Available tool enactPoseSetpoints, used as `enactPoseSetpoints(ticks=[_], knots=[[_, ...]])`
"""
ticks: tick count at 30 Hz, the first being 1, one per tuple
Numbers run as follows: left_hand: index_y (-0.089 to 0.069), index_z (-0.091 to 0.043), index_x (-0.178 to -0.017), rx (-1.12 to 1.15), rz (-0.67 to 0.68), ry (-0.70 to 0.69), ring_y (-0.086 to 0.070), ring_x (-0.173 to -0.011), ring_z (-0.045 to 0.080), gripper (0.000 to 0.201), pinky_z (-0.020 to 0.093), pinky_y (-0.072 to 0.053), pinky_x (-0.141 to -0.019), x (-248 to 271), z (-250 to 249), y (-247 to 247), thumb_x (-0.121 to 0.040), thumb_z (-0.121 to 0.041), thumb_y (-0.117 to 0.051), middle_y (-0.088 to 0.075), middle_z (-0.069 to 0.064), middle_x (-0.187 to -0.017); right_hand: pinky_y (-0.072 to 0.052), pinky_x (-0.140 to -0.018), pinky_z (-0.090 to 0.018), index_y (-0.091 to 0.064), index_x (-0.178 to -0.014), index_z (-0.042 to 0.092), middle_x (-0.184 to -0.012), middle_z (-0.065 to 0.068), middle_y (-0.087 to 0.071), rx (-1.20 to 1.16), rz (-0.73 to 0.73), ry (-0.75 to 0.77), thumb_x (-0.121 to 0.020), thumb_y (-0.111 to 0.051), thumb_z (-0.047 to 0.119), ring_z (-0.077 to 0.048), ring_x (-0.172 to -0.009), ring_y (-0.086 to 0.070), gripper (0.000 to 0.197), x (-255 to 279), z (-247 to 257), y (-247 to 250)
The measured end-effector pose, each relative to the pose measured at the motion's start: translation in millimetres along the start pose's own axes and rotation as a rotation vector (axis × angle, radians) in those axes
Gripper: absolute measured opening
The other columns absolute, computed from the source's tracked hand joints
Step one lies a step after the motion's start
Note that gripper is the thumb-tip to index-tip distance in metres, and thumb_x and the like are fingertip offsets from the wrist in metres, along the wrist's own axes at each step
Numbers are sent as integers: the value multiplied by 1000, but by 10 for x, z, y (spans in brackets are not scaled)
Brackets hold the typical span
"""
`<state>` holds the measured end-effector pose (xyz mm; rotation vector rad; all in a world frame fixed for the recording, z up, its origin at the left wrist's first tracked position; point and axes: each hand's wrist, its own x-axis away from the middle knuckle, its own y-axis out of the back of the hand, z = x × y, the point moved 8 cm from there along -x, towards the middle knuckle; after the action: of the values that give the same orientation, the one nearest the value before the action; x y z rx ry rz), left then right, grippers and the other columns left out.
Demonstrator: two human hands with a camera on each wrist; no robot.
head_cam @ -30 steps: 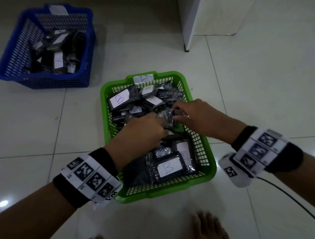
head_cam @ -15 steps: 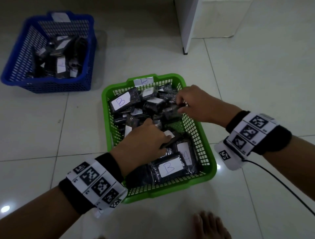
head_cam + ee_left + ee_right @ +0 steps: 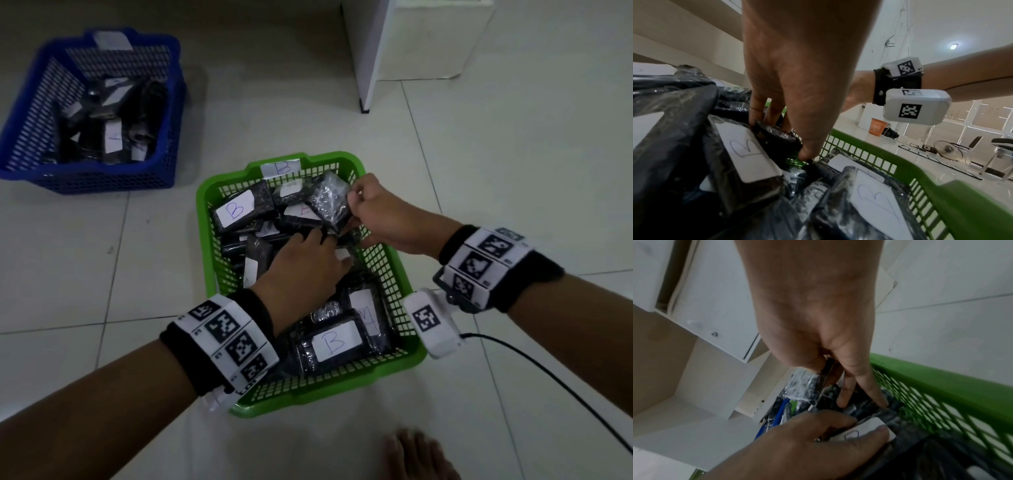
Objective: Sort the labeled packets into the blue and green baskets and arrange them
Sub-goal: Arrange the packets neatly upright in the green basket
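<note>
The green basket (image 3: 202, 219) on the floor holds several black plastic-wrapped packets with white "B" labels, one of them (image 3: 330, 342) at the near end. My right hand (image 3: 352, 202) pinches a black packet (image 3: 329, 202) by its edge and holds it tilted up at the basket's far end; the pinch (image 3: 824, 369) also shows in the right wrist view. My left hand (image 3: 329, 245) reaches into the middle of the basket, with thumb and fingers (image 3: 756, 116) around a small black packet (image 3: 781, 139). The blue basket (image 3: 171, 102) with more packets stands at the far left.
A white cabinet (image 3: 387, 51) stands on the floor beyond the green basket to the right. A black cable (image 3: 548, 383) runs from my right wrist across the tiles. A bare foot (image 3: 418, 455) is just in front of the basket.
The right hand has carried its packet toward the basket's far end and tipped it up. The left hand has reached further forward into the middle of the basket.
</note>
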<state>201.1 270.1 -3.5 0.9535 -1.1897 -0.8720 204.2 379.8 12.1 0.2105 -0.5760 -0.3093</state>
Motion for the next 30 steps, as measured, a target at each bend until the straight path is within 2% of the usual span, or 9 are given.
enactPoseSetpoints(ticks=[5,9,14,18,21,23,25,27,30], knots=[[-28,-25,-155,-12,6,-62,-41,-124,33,51,38,-43,-88,-65,-28,-129,-106,-26,-42,-57,6,-132,-43,-67,-35,-37,-121,12,-103,-12,-53,54,-114,40,-106,-33,25,-20,-87,-50,21,-117,-54,6],[-23,-26,-158,-23,41,-45,-33,-134,37,58,40,-44,-96,-94,-87,-103,-104,-16,-43,-45,16,-144,-41,-64,-31,-39,-118,15,-97,-8,-51,12,-126,38,-106,-34,25,-15,-79,-47,17,-135,-92,9],[-26,-22,-155,1,24,4,-30,-133,35,62,33,-40,-70,-122,-116,-86,-99,-7,-50,-27,13,-151,-55,-84,-54,-42,-109,22,-115,-21,-60,-55,-95,38,-104,-39,27,-29,-96,-62,7,-121,-135,16],[-39,-21,-151,129,-5,-119,-40,-126,32,51,38,-52,-86,-124,-18,-119,-102,-19,-53,-41,10,-148,-61,-79,-41,-49,-100,20,-105,-8,-68,-141,-156,171,-100,-53,23,-27,-93,-71,4,37,42,223],[-60,-17,-137,427,-25,-117,-57,-116,23,38,39,-49,-95,-32,211,119,-101,-28,-58,-62,7,-133,-59,-69,-31,-54,-98,18,-93,-2,-67,136,-292,349,-94,-62,19,-22,-77,-70,9,255,231,486],[-68,-22,-127,645,-99,43,-66,-92,10,29,31,-52,-82,98,524,334,-103,-27,-54,-72,0,-115,-50,-59,-18,-53,-95,15,-93,-5,-65,227,-298,411,-91,-66,12,-15,-70,-66,13,402,274,536],[-61,-29,-135,795,-196,186,-65,-78,-2,34,20,-51,-72,301,789,491,-101,-32,-57,-73,-10,-105,-44,-55,-13,-51,-90,12,-93,-7,-65,234,-260,420,-89,-68,8,-11,-64,-65,18,516,249,480],[-42,-38,-148,984,-266,246,-68,-81,-4,63,15,-51,-72,487,894,559,-92,-46,-69,-69,-19,-106,-47,-56,-15,-50,-87,11,-92,-10,-65,208,-209,414,-88,-69,3,-14,-69,-69,21,607,216,350],[-48,-38,-142,1160,-308,257,-71,-87,-2,62,27,-59,-81,614,886,487,-87,-48,-73,-71,-16,-109,-54,-60,-21,-49,-84,14,-93,-8,-65,197,-158,421,-87,-68,0,-18,-82,-72,24,691,195,130]])
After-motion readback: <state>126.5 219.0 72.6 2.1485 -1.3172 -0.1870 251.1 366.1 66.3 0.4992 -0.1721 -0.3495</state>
